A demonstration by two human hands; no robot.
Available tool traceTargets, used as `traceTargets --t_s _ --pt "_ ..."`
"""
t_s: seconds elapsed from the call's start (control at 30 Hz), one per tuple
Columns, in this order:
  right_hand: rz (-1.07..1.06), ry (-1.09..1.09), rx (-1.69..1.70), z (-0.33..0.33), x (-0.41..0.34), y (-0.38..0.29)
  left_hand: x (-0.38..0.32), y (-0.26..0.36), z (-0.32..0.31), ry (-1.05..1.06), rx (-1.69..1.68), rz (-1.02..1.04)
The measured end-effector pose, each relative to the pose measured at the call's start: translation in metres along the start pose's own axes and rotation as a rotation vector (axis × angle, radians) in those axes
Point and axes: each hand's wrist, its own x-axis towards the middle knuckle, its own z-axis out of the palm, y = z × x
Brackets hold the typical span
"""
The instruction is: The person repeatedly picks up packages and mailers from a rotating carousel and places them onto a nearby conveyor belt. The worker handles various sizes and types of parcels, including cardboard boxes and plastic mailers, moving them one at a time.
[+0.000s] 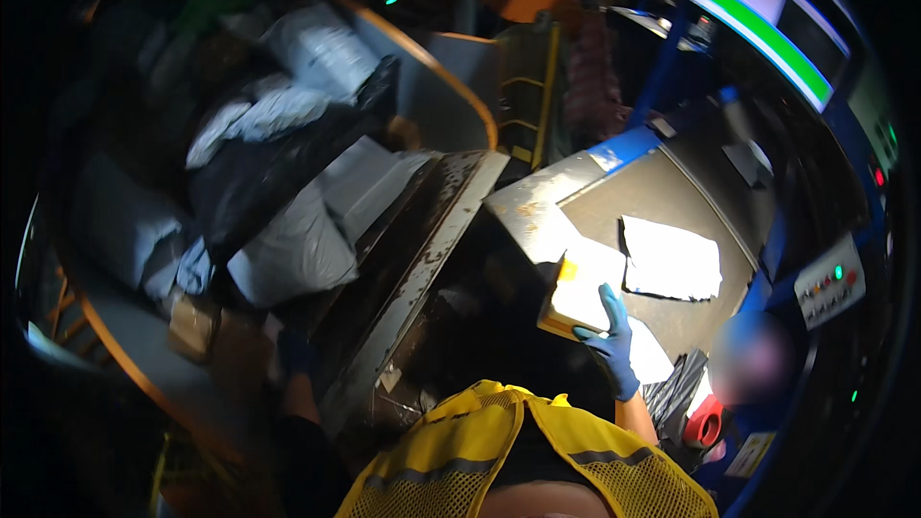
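Note:
My right hand (616, 351), in a blue glove, grips the near right edge of a small box (588, 288) with a brightly lit top and a yellow-orange patch. The box overlaps the front edge of a metal worktable (669, 198). Beside it lies a white mailer bag (670, 257), washed out by the light. Another white packet (646, 352) is partly behind my wrist. On the left, my gloved left hand (295, 354) is in shadow beside a brown cardboard box (243, 347); its fingers and grip are too dark to make out.
Grey plastic mailers (295, 252) and a black bag (252, 173) fill an orange-rimmed container (406, 39) at left. A worn metal ledge (439, 237) borders it. At right are a control panel (831, 280), a monitor (770, 21) and a red tape roll (704, 423).

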Motion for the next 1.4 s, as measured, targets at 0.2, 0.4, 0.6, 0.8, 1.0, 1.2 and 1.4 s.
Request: traceTargets --t_s 0.2,0.4,0.6,0.8,1.0,1.2,1.4 --pt "0.021 -0.012 -0.001 0.004 0.016 -0.025 0.009 -0.071 0.0 -0.152 -0.751 -0.171" --pt "0.071 -0.052 -0.078 0.005 0.015 -0.016 -0.007 0.033 -0.15 0.276 -0.905 -0.013" --pt "0.072 0.037 -0.06 0.015 0.021 -0.027 -0.013 0.076 -0.237 0.355 -1.12 0.357" --pt "0.089 0.087 -0.165 0.022 0.022 -0.021 0.009 0.116 -0.232 0.219 -1.176 0.259" --pt "0.089 0.121 -0.133 0.026 0.024 -0.022 0.027 0.114 -0.218 0.419 -0.863 0.246" --pt "0.097 0.091 -0.139 0.022 0.025 -0.021 0.026 0.115 -0.224 0.455 -0.697 0.212" --pt "0.066 0.082 -0.152 0.021 0.026 -0.014 0.026 0.114 -0.225 0.366 -0.708 0.181"
